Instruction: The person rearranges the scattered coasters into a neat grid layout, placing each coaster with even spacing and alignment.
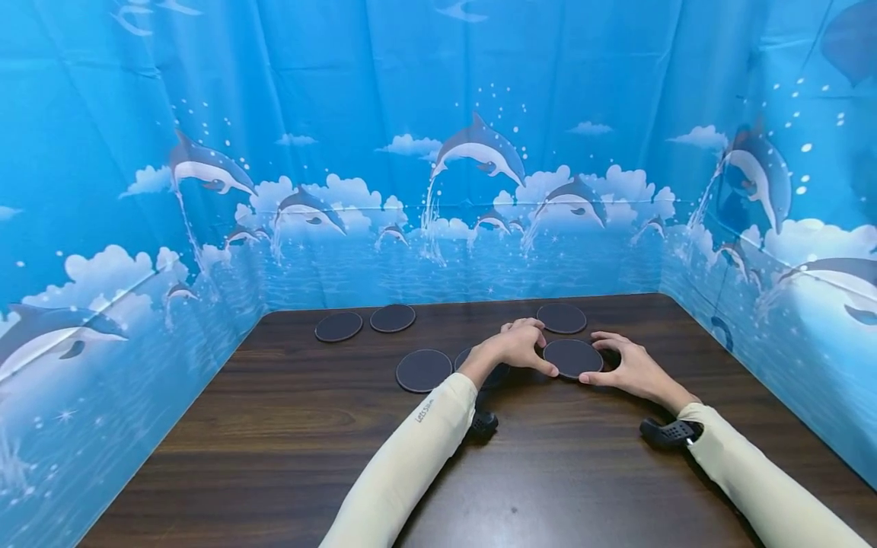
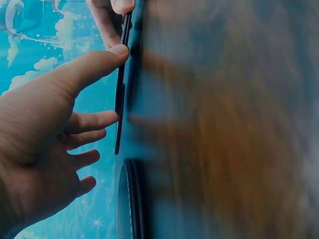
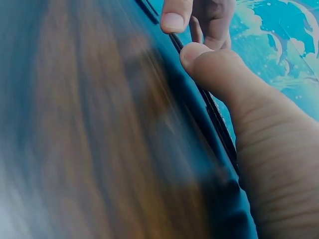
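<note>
Disc (image 1: 572, 358), round, thin, dark, pale-rimmed, fingers (image 2: 95, 121) at its edge

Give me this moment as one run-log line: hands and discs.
left hand: holds disc, left edge | right hand: holds same disc, right edge | other discs: five visible, on table

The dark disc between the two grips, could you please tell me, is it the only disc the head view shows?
No, besides that dark disc, another disc lies beyond it on the table.
</note>
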Tool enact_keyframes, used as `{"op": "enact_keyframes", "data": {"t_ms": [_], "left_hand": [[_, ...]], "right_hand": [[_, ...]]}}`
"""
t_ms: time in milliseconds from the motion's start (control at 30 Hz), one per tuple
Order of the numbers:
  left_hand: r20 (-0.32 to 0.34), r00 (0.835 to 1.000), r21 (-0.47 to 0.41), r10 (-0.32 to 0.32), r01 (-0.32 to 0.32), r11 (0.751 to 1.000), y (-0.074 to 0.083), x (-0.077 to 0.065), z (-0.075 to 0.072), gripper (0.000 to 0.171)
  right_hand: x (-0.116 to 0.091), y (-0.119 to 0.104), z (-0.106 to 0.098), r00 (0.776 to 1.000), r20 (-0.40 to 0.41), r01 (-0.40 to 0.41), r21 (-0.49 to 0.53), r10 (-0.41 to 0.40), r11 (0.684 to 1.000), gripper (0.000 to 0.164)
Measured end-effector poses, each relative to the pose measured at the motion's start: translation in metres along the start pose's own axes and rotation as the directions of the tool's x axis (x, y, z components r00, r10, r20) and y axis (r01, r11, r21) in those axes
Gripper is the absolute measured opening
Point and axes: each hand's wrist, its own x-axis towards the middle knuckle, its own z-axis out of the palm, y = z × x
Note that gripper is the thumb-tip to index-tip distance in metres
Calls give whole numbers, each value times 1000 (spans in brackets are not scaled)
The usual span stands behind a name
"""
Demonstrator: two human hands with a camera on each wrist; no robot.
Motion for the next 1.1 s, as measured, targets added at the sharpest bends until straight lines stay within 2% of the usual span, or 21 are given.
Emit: {"op": "enact_keyframes", "data": {"t_ms": [400, 867, 1100], "left_hand": [[-13, 1000, -20, -18, 18, 1000, -15, -16, -6, 62], [5, 1000, -51, -25, 25, 998, -31, -27, -15, 62], [17, 999, -19, -46, 46, 999, -38, -33, -10, 61]], "right_hand": [[8, -15, 16, 1000, -24, 11, 0, -11, 1000, 82], [19, -30, 24, 1000, -16, -9, -43, 8, 999, 83], [22, -37, 34, 1000, 7, 0, -47, 1, 999, 86]]}}
